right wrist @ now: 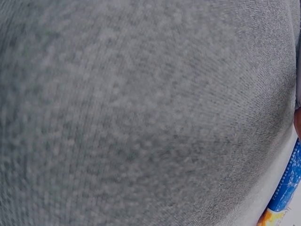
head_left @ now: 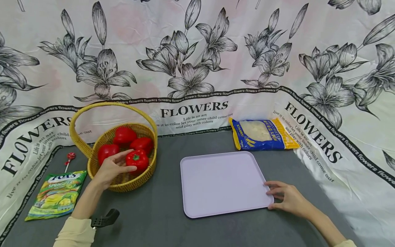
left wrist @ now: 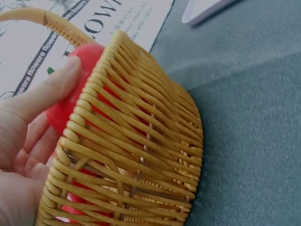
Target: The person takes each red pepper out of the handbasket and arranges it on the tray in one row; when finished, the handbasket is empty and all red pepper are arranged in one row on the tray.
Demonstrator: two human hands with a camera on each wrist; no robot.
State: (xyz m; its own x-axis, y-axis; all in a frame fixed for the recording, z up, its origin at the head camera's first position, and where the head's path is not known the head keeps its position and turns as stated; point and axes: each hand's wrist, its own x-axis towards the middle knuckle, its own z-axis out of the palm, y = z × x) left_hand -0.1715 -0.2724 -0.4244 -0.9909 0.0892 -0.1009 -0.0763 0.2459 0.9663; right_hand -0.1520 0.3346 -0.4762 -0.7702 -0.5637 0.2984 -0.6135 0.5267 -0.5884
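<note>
My left hand (head_left: 112,168) reaches over the near side of a yellow wicker basket (head_left: 131,186) and grips a red bell pepper (head_left: 137,160) with a green stem. In the left wrist view the thumb (left wrist: 66,77) presses on the pepper (left wrist: 84,61) just above the basket rim, fingers partly hidden behind it. Several more round red pieces (head_left: 124,136) lie in the basket. My right hand (head_left: 288,199), fingers spread and relaxed, touches the right edge of a pale purple rectangular tray (head_left: 225,185) near its front corner. Mostly grey cloth (right wrist: 141,113) fills the right wrist view.
Left of the basket lie a green-yellow Fox's candy bag (head_left: 58,195) and a red lollipop (head_left: 70,157). A blue and yellow food packet (head_left: 262,134) lies behind the tray. The basket's tall handle (head_left: 112,104) arches up. A flower-printed cloth (head_left: 197,79) hangs behind the grey tabletop (head_left: 166,206).
</note>
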